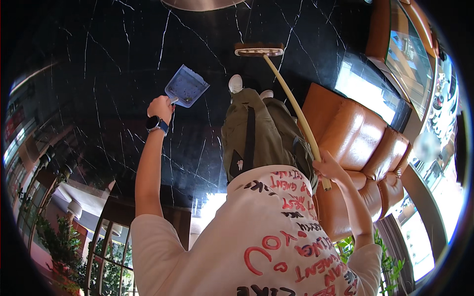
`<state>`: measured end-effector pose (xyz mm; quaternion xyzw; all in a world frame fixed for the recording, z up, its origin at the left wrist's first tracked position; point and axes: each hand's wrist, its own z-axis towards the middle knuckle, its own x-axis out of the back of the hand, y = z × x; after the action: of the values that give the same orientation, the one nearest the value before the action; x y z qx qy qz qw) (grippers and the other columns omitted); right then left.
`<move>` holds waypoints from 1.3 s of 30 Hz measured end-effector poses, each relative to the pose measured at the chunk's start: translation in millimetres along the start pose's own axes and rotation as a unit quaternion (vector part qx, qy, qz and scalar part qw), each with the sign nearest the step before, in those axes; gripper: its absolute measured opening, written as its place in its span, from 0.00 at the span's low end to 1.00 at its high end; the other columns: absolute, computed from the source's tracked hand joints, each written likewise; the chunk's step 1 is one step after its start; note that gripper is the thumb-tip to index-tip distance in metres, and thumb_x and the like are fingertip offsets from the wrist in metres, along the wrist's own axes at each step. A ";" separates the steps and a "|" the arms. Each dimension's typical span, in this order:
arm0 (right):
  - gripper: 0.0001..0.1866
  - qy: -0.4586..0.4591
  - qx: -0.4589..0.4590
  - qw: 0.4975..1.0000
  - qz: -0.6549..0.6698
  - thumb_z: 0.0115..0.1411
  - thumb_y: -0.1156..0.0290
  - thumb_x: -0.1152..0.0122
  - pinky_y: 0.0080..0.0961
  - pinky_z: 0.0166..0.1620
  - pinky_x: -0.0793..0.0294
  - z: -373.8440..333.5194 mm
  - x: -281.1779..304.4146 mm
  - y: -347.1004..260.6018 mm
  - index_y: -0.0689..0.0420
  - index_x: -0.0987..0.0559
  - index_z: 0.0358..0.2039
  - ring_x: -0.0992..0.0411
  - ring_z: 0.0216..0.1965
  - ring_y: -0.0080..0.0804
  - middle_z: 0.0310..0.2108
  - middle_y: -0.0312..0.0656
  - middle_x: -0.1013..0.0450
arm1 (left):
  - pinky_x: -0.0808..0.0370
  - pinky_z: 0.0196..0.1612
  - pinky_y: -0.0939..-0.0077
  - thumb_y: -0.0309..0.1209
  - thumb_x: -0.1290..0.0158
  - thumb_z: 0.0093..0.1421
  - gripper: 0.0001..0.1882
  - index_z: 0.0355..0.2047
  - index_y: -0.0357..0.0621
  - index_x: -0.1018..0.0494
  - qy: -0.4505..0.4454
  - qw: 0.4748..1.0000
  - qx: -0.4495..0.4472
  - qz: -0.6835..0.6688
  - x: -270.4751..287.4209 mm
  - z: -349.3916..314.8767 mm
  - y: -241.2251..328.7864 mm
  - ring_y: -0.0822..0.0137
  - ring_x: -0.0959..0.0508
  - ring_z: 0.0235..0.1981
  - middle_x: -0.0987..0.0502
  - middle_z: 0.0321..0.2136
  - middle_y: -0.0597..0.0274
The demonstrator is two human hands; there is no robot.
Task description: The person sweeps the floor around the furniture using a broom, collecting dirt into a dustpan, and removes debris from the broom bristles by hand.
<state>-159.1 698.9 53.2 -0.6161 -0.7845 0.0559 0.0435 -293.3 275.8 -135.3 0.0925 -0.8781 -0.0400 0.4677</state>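
A blue dustpan [187,85] with a few dark specks and crumbs in its tray hangs out ahead on the left. My left hand [160,108], with a dark watch at its wrist, is closed around the dustpan's short handle. On the right, my right hand [330,166] grips the pale yellow stick of a broom [292,98] near its upper end. The broom's wide brown head [258,49] is at the far end, beyond my shoes, over the black floor.
Black floor [123,64] with white veins spreads around my feet. A brown leather sofa [353,133] stands close on my right, with a glass-topped table [407,59] beyond it. The rim of a round object [202,4] shows at the far edge. Plants [59,241] lie behind left.
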 end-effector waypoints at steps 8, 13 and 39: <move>0.12 0.045 -0.005 0.943 -0.331 0.47 0.76 0.53 0.25 0.15 0.32 50.9 -13.5 -34.7 0.69 0.42 0.30 0.33 0.13 0.32 0.18 0.49 0.35 | 0.30 0.30 0.66 0.31 0.50 0.43 0.05 0.21 0.45 0.28 -0.018 1.000 -0.008 0.008 7.7 11.3 9.5 0.56 0.27 0.28 0.27 0.23 0.55; 0.12 -0.003 0.011 0.924 -0.382 0.46 0.76 0.53 0.24 0.14 0.34 58.3 -13.0 -46.1 0.68 0.41 0.29 0.33 0.13 0.31 0.19 0.49 0.35 | 0.30 0.31 0.68 0.32 0.50 0.44 0.06 0.22 0.44 0.28 0.008 1.000 0.023 0.001 -4.4 21.4 7.3 0.57 0.27 0.29 0.27 0.25 0.55; 0.11 0.009 0.006 0.944 -0.330 0.46 0.74 0.52 0.24 0.14 0.35 67.9 -49.7 -52.6 0.66 0.40 0.28 0.31 0.17 0.31 0.18 0.48 0.34 | 0.30 0.32 0.68 0.32 0.53 0.47 0.08 0.26 0.43 0.28 0.023 0.999 0.045 -0.020 -10.5 15.2 -3.9 0.57 0.27 0.30 0.27 0.25 0.54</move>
<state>-207.2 635.9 -6.5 -0.3232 -0.9430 0.0370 0.0704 -299.7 273.9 -153.0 0.1317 -0.8660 -0.0076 0.4824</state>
